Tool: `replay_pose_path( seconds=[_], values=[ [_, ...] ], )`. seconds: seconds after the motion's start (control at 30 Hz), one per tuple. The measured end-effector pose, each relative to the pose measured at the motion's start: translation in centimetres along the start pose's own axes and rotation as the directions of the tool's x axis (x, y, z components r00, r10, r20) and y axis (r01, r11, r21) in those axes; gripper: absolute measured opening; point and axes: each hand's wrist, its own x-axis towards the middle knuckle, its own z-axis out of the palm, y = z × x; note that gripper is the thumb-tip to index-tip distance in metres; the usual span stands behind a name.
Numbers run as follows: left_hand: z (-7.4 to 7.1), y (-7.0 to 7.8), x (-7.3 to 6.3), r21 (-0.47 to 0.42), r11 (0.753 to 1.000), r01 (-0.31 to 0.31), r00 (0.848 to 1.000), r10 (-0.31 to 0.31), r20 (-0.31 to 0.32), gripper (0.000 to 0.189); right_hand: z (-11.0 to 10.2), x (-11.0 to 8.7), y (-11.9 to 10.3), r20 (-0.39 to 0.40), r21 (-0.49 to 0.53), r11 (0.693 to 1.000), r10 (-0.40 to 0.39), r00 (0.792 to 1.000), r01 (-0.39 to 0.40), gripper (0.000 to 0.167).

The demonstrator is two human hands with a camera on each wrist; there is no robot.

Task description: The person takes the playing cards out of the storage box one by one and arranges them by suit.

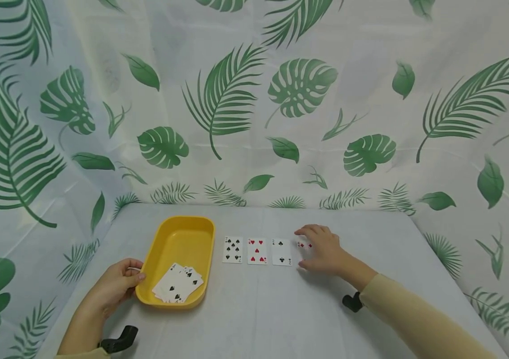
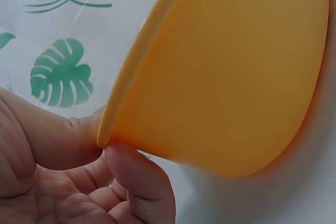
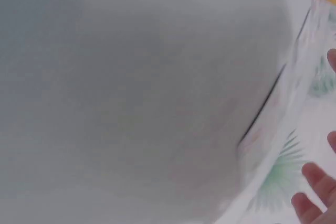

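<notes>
My left hand (image 1: 117, 286) pinches the rim of a yellow tray (image 1: 209, 239) at its near left side. In the left wrist view, the thumb and a finger (image 2: 139, 182) meet at the yellow rim. Several loose spade playing cards (image 1: 178, 284) overlap inside the tray's near end. To its right lie a spade card (image 1: 233, 250), a five of hearts (image 1: 257, 251) and a two of clubs (image 1: 281, 252) in a row, face up. Over a diamond card (image 1: 304, 245) at the row's right end, my right hand (image 1: 323, 252) has its fingers spread and partly hides it.
A white cloth covers the table (image 1: 254, 319). Behind and at both sides hangs a white curtain (image 1: 245, 174) with green leaf prints. A black wrist-worn piece (image 1: 121, 340) sticks out beside the left wrist, another (image 1: 352, 302) beside the right.
</notes>
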Motion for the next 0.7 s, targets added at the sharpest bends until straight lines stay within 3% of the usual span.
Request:
replay_pose_path(
  seconds=[0.2,0.43,0.7],
  values=[
    [0.1,0.1,0.1,0.012,1.0,0.0,1.0,0.0,0.003,0.039,0.1,-0.1,-3.7,-0.064,-0.036,0.999,-0.014,0.998,0.012,0.079],
    [0.1,0.1,-0.1,0.02,1.0,0.003,1.0,-0.003,0.003,0.039,0.2,-0.4,-9.0,-0.119,0.003,0.997,-0.076,0.99,0.077,0.077],
    [0.0,0.1,-0.2,0.024,1.0,-0.013,1.0,0.013,0.015,0.04,1.0,-0.5,-15.4,-0.108,0.037,0.988,-0.147,0.983,0.151,0.081]
  ],
)
